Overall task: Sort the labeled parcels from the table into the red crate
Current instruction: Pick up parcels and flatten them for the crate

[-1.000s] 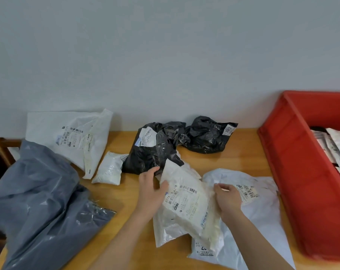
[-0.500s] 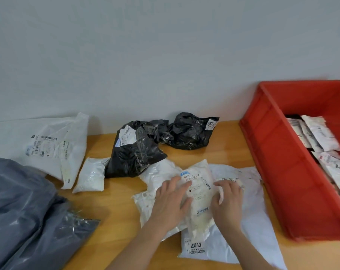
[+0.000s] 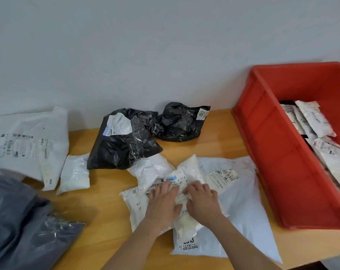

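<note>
A small white labeled parcel lies at the middle of the wooden table, on top of other white parcels. My left hand and my right hand both press on it with fingers spread around it. Under it lie a large flat white parcel with a barcode label and another white parcel. The red crate stands at the right and holds several white labeled parcels.
Two black labeled bags lie behind the hands near the wall. At the left lie a big white parcel, a small white pouch and a large grey bag. The table's front edge runs near the crate's corner.
The small white parcel was held up tilted, then laid flat on the pile. Both hands have come together on top of it. The view has shifted right, showing more of the crate.
</note>
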The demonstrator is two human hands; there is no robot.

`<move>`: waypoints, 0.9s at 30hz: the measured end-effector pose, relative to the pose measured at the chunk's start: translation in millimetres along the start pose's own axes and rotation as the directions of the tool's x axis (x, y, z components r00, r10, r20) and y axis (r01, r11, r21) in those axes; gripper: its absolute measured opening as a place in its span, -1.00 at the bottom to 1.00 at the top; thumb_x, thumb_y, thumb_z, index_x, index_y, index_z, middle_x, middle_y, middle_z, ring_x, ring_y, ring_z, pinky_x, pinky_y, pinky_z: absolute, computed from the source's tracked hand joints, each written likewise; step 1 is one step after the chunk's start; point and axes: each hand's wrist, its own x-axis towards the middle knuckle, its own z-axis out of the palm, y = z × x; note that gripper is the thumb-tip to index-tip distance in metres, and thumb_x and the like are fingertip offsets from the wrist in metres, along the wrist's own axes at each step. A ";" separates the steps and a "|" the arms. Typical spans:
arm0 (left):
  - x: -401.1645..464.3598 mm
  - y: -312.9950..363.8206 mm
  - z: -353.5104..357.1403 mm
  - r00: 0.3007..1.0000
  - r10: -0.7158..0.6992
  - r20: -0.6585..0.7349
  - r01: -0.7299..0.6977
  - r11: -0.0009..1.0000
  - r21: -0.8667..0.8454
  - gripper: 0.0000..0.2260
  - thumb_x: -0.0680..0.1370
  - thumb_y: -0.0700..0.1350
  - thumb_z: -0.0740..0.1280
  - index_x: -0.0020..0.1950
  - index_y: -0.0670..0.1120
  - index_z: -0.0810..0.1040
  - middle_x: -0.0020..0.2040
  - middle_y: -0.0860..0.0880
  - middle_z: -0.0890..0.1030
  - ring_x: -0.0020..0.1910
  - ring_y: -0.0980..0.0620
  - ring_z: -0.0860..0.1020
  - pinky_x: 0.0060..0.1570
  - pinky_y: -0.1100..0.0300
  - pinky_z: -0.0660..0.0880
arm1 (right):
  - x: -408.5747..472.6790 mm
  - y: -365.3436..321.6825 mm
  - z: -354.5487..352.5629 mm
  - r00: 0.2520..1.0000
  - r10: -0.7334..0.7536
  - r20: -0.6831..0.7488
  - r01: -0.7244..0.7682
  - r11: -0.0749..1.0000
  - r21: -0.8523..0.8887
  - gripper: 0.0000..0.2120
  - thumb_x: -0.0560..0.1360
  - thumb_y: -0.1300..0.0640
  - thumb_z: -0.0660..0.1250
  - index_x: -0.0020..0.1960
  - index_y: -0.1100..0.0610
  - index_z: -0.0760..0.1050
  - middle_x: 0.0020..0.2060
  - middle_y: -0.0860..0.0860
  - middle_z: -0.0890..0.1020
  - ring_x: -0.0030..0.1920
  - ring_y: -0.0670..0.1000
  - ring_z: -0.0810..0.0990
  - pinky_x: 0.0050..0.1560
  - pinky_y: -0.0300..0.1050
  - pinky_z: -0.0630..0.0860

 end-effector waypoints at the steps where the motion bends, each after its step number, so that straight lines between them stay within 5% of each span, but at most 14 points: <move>1: 2.4 0.3 -0.9 0.998 -0.010 -0.066 0.000 0.989 -0.149 -0.59 0.60 0.01 0.25 0.43 -0.01 0.30 0.34 0.01 0.21 0.34 -0.02 0.30 0.37 0.09 0.28 | 4.2 -1.3 -4.7 0.998 -0.012 -0.069 0.012 1.000 -0.003 -0.69 0.50 0.08 0.21 0.23 -0.08 0.45 0.20 -0.12 0.42 0.25 0.03 0.39 0.26 -0.03 0.26; 3: 8.2 2.1 -5.4 0.971 -0.137 -0.197 0.047 0.914 -0.404 -0.72 0.60 -0.13 0.27 0.30 -0.11 0.37 0.18 0.02 0.25 0.14 0.02 0.44 0.18 0.16 0.44 | 10.2 -3.2 -7.3 0.981 -0.069 -0.183 0.070 0.998 0.000 -0.65 0.49 0.03 0.24 0.28 -0.07 0.44 0.27 -0.07 0.46 0.29 0.06 0.40 0.26 0.02 0.32; 5: 15.6 3.9 -10.3 0.924 -0.299 -0.236 0.128 0.828 -0.546 -0.80 0.61 -0.21 0.24 0.23 -0.14 0.38 0.14 -0.01 0.32 0.00 0.05 0.46 0.02 0.22 0.45 | 8.8 0.8 4.0 0.979 -0.149 -0.142 0.152 0.988 0.008 -0.56 0.57 -0.07 0.13 0.45 -0.14 0.27 0.50 -0.05 0.27 0.49 0.06 0.18 0.41 0.06 0.15; 10: 39.6 6.7 -18.1 0.877 -0.479 -0.033 0.288 0.579 -0.762 -0.74 0.66 -0.17 0.16 0.33 -0.15 0.42 0.07 -0.02 0.55 0.03 0.04 0.51 -0.02 0.24 0.37 | -3.7 19.9 40.8 0.988 -0.153 -0.022 0.152 0.987 -0.045 -0.49 0.64 -0.21 -0.24 0.57 -0.19 -0.20 0.57 -0.10 -0.24 0.56 0.03 -0.26 0.48 0.06 -0.23; 15: 55.2 0.6 -21.4 0.866 -0.497 0.055 0.359 0.543 -0.759 -0.71 0.66 -0.12 0.16 0.06 -0.18 0.67 -0.02 -0.13 0.68 0.00 -0.10 0.61 0.07 0.06 0.52 | -4.6 19.0 41.1 0.985 -0.168 -0.049 0.168 0.986 -0.003 -0.49 0.66 -0.16 -0.15 0.57 -0.17 -0.20 0.57 -0.08 -0.23 0.56 0.03 -0.28 0.49 0.07 -0.22; 20: 61.8 1.6 -33.9 0.893 -0.401 0.204 0.401 0.505 -0.764 -0.75 0.60 -0.01 0.31 0.05 -0.15 0.69 -0.07 -0.14 0.70 -0.12 -0.06 0.62 0.04 0.06 0.55 | -9.4 21.5 36.7 0.981 -0.178 -0.078 0.182 0.982 0.043 -0.48 0.65 -0.15 -0.13 0.58 -0.13 -0.13 0.58 -0.05 -0.15 0.57 0.05 -0.19 0.50 0.09 -0.15; 25: 59.0 -0.1 -48.9 0.877 -0.331 0.347 0.473 0.473 -0.744 -0.85 0.54 -0.10 0.41 0.00 -0.18 0.66 -0.23 -0.04 0.64 -0.30 0.09 0.54 -0.33 0.34 0.45 | -10.3 20.1 33.2 0.977 -0.196 -0.083 0.200 0.979 0.039 -0.48 0.66 -0.15 -0.11 0.59 -0.11 -0.11 0.59 -0.04 -0.12 0.58 0.06 -0.15 0.49 0.10 -0.09; 27: 58.6 -1.0 -52.2 0.873 -0.341 0.350 0.481 0.474 -0.737 -0.90 0.53 -0.16 0.42 -0.02 -0.17 0.64 -0.26 -0.02 0.61 -0.31 0.09 0.52 -0.32 0.33 0.44 | -11.5 20.1 32.7 0.976 -0.202 -0.077 0.205 0.978 0.032 -0.48 0.66 -0.15 -0.12 0.59 -0.12 -0.11 0.59 -0.04 -0.12 0.58 0.06 -0.15 0.49 0.11 -0.08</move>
